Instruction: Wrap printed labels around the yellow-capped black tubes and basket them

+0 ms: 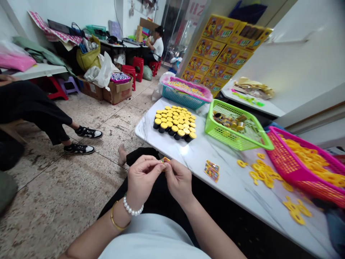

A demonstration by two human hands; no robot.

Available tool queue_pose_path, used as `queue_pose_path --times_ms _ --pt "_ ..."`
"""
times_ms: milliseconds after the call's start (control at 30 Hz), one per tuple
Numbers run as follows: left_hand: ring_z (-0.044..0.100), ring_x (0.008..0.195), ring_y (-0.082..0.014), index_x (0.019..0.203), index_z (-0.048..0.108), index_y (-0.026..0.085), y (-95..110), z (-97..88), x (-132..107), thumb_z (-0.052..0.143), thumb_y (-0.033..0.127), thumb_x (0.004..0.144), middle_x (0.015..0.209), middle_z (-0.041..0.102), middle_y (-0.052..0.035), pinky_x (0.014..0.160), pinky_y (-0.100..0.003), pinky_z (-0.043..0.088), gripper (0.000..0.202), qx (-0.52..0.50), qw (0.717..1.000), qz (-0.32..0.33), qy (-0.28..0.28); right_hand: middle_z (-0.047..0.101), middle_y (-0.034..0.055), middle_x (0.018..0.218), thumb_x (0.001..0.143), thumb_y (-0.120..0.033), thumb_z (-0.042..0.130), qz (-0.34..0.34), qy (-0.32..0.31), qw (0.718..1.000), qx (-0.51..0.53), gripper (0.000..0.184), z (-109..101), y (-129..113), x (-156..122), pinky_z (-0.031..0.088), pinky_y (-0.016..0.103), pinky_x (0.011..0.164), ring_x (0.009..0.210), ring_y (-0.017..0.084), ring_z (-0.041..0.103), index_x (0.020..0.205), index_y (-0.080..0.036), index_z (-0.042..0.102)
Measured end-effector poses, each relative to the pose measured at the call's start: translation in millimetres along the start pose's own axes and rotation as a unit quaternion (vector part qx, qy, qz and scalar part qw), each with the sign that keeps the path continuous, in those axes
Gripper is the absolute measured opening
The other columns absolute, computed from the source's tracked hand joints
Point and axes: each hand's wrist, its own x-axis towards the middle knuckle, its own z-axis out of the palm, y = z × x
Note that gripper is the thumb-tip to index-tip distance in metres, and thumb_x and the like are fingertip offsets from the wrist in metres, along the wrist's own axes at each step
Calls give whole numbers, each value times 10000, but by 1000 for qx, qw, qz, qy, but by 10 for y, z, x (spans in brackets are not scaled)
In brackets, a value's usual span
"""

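Note:
Over my lap, my left hand (144, 176) and my right hand (179, 180) meet at the fingertips. Between them they pinch a small colourful printed label (165, 159), mostly covered by my fingers. To the right, more printed labels (211, 170) lie near the edge of the white marbled table (199, 154). Beyond my hands stands a cluster of small black containers with yellow lids (175, 120), set upright close together.
A green basket (239, 140) holds loose small containers. A pink basket (285, 158) is full of yellow ring-shaped pieces, with more yellow pieces (265, 172) on the table. Behind sits a teal basket (180, 97). Another person's legs (35, 111) extend in from the left.

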Motion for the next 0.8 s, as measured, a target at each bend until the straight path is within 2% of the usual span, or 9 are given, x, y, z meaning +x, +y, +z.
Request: queue_pose_path --times_ms 100,167,267,367,500,567,667,733,800 --pt "497 473 -97 729 736 171 -13 -49 67 786 338 741 544 607 2 452 -211 376 175 -28 996 -79 -23 502 -21 558 981 -400 503 -7 -49 998 -41 423 -164 44 211 363 266 513 522 122 447 609 -208 560" --pt "431 382 -71 768 668 169 -41 -72 100 758 428 768 444 546 37 398 -187 296 274 -49 992 -113 -29 608 11 655 960 -414 532 -20 9 993 -120 348 -345 134 428 419 287 592 605 152 529 692 -213 627" --pt "381 318 -49 804 559 185 -102 -79 129 713 549 780 418 554 43 365 -162 214 396 -77 985 -145 -52 676 78 859 855 -435 640 -25 142 948 -283 237 -621 382 782 459 368 782 840 239 597 767 -214 630" --pt "302 271 -29 839 544 180 -163 -68 152 711 609 745 407 554 39 345 -157 131 470 -108 968 -205 -92 660 94 848 760 -406 684 57 136 915 -375 238 -753 651 1004 451 398 777 852 276 587 686 -224 548" --pt "312 295 -21 928 646 106 -205 -72 202 810 526 666 435 560 19 345 -166 69 521 -154 933 -291 -148 608 55 698 720 -358 675 150 128 894 -402 208 -708 786 1035 432 379 699 707 249 559 671 -230 517" --pt "341 322 -16 955 691 76 -210 -82 234 861 445 626 480 575 12 342 -166 64 522 -179 917 -316 -164 600 38 693 691 -327 675 156 164 897 -380 175 -695 735 1004 439 381 700 690 240 562 748 -221 548" --pt "390 363 -8 881 715 75 -210 -94 277 900 325 585 566 604 0 329 -147 79 429 -212 901 -352 -138 611 12 742 654 -296 684 149 207 942 -218 344 -750 532 925 470 362 678 669 209 577 969 -200 587" --pt "402 385 -4 807 702 76 -208 -97 296 894 256 599 596 605 1 320 -130 97 336 -237 889 -373 -118 628 11 776 676 -310 680 153 156 975 -44 415 -795 336 818 490 337 649 666 188 591 1069 -198 607" --pt "413 422 2 785 690 67 -207 -100 308 867 187 638 656 626 -14 319 -108 133 259 -269 875 -386 -115 659 23 803 715 -333 681 175 51 977 113 371 -795 133 656 513 330 651 686 183 616 1063 -205 661"
